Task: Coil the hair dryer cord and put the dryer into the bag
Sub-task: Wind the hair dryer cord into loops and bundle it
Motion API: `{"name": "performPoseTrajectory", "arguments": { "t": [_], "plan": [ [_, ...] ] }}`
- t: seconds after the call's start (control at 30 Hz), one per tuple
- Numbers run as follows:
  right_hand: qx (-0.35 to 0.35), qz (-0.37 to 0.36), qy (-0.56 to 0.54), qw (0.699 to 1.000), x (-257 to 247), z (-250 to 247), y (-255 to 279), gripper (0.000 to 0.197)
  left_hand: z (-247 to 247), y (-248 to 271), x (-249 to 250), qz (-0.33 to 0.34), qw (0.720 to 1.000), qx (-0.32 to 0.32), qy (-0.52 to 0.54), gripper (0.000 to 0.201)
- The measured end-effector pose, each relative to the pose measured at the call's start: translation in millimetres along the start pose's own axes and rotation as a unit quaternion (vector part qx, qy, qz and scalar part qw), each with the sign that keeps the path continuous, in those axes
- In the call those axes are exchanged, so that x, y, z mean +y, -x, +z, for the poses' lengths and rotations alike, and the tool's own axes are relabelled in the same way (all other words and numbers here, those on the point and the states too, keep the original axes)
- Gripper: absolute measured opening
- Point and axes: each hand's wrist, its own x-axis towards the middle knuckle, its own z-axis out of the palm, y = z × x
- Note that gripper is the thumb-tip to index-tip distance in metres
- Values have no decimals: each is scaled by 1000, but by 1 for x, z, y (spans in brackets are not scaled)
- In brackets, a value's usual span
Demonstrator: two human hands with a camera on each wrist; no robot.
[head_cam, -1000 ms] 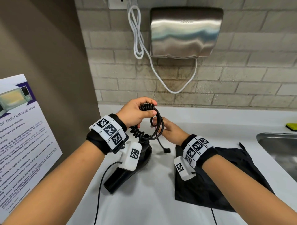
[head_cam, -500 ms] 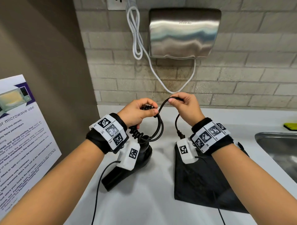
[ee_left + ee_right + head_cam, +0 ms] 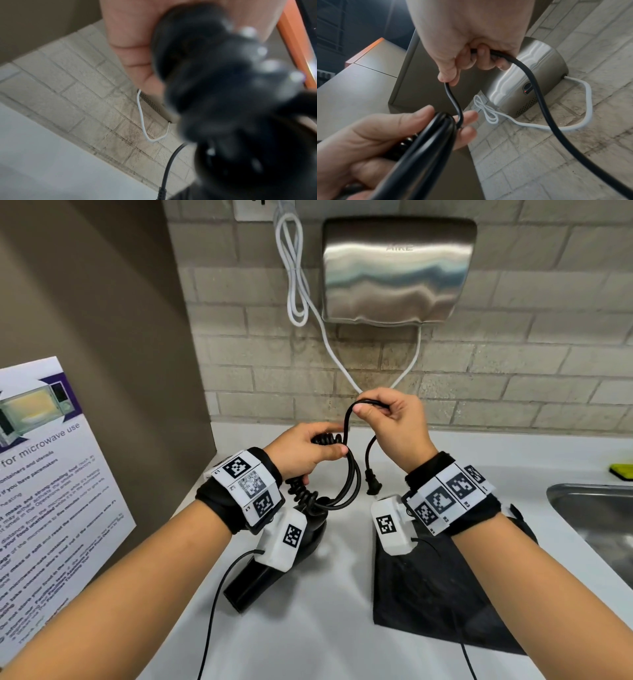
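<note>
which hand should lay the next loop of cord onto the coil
Right. The right hand already pinches the free stretch of cord, with the plug dangling below it. The left hand grips the gathered loops and should only hold them.

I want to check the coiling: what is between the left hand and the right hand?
In the head view, a short stretch of black cord runs from the left hand up to the right hand.
</note>
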Motion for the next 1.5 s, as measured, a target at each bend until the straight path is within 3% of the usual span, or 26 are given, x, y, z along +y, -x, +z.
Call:
{"name": "performPoseTrajectory", "arguments": {
  "t": [0.1, 0.23, 0.4, 0.53, 0.67, 0.73, 0.83, 0.9, 1.0, 1.17, 1.33, 1.43, 1.5],
  "plan": [
    [-1, 16, -7, 1000, 6, -6, -1, 22, -1, 4, -1, -15, 999, -4, 36, 19],
    [-31, 109, 42, 993, 39, -26, 4, 10, -5, 9, -5, -35, 992, 63, 104, 13],
    [-109, 228, 155, 955, 95, -47, 38, 25, -14, 9, -5, -26, 983, 117, 137, 13],
    [-165, 312, 206, 913, 115, -51, 66, 23, -15, 5, -5, -18, 978, 154, 138, 14],
    [-204, 330, 252, 887, 119, -42, 76, 27, -14, 2, -4, -10, 975, 182, 128, 13],
    [-196, 330, 230, 894, 111, -35, 72, 24, -14, 0, -4, -6, 974, 191, 124, 15],
    [-164, 306, 168, 922, 84, -24, 55, 21, -13, -1, -4, -11, 973, 193, 124, 17],
    [-128, 249, 165, 946, 66, -17, 41, 24, -13, -1, -4, -13, 973, 193, 126, 20],
    [-84, 146, 37, 985, 31, -7, 27, 25, -12, -1, -3, -7, 974, 193, 118, 15],
    [-60, 35, -140, 988, -3, 8, 20, 16, -13, -2, -5, 4, 975, 199, 95, 18],
    [-67, 29, -50, 996, 10, 19, 30, 21, -11, -2, -3, 5, 977, 185, 105, 16],
    [-46, -16, 98, 994, 25, 30, 36, 29, -2, 2, 1, 16, 984, 134, 112, 12],
    [-33, -21, 121, 992, 28, 35, 36, 36, 4, 6, 4, 38, 986, 99, 129, 18]
  ]
}}
